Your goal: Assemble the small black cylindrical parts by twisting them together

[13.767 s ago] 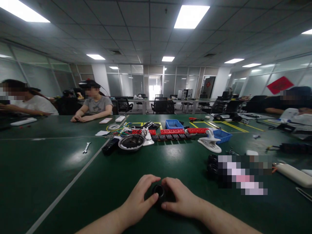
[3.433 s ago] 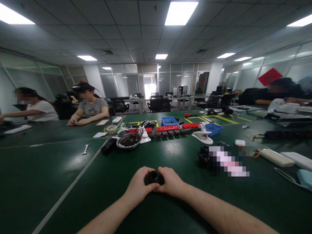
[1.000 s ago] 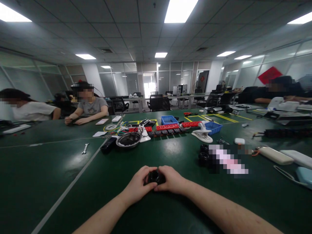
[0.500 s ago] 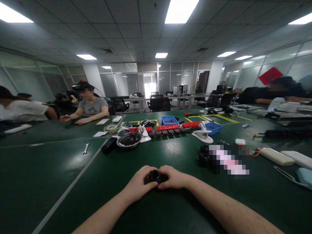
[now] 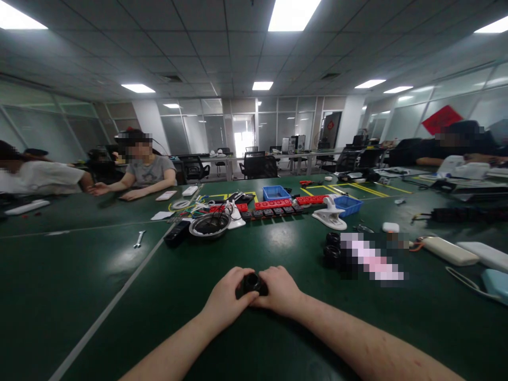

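Both of my hands meet around a small black cylindrical object [image 5: 252, 282] with a round opening on top, close in front of me at the table's near middle. My left hand [image 5: 227, 292] wraps its left side, thumb toward me and fingers at the far side. From the right, my right hand [image 5: 281, 291] curls against it, fingers bent and thumb near the left thumb. The object's lower part is hidden by the hands. Two similar black round pieces [image 5: 332, 254] lie to the right, beside a blurred-out pink and black patch [image 5: 371, 257].
On the green table [image 5: 190, 323] lie a wrench [image 5: 139, 239], a metal bowl [image 5: 209, 225], red power strips [image 5: 273, 205], blue trays [image 5: 277, 193] and a white clip stand [image 5: 330, 214]. Power-bank-like blocks [image 5: 449, 251] lie at right. A person [image 5: 147, 170] sits across, at left.
My right hand has closed in farther around the black object, its fingers more curled. My left hand stays nearly in place. The seated person's hand at left has shifted outward.
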A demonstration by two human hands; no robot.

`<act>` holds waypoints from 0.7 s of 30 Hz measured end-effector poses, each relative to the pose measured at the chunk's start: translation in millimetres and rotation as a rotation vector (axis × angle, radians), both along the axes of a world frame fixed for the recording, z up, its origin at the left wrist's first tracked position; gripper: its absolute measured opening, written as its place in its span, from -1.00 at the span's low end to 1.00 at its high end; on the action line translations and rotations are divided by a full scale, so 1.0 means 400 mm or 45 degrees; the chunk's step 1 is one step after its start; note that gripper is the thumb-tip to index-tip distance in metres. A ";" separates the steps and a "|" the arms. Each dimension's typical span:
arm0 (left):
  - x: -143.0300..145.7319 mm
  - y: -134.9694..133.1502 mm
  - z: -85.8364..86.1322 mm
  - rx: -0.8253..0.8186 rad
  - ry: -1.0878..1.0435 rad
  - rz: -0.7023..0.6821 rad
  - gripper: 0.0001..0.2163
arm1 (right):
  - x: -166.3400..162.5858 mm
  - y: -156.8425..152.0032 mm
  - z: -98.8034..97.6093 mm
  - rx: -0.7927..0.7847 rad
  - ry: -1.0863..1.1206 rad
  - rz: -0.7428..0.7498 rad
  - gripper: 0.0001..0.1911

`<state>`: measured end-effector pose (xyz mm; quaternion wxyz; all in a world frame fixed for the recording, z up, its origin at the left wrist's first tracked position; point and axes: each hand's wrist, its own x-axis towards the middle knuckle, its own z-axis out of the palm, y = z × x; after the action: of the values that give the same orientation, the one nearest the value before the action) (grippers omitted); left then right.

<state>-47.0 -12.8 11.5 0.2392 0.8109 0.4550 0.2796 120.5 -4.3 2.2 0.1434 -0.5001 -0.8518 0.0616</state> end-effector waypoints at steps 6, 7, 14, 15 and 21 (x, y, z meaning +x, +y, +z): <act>-0.006 0.017 -0.007 -0.053 -0.043 -0.089 -0.67 | 0.027 0.028 0.010 -0.196 0.197 0.234 -0.45; -0.007 0.018 -0.006 -0.066 -0.039 -0.091 -0.67 | 0.034 0.035 0.013 -0.251 0.218 0.277 -0.48; -0.005 0.011 0.005 -0.075 -0.042 -0.090 -0.67 | 0.056 0.067 -0.004 -0.410 0.361 0.391 -0.72; -0.003 0.009 0.005 -0.071 -0.040 -0.071 -0.68 | 0.052 0.065 -0.010 -0.408 0.371 0.347 -0.70; 0.012 -0.002 -0.010 -0.013 -0.026 0.166 -0.69 | 0.007 0.024 -0.022 -0.062 0.126 -0.003 -0.61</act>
<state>-42.3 -13.6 7.4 0.2294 0.7754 0.5058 0.3005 123.4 5.4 -6.7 0.1731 -0.5008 -0.8413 0.1067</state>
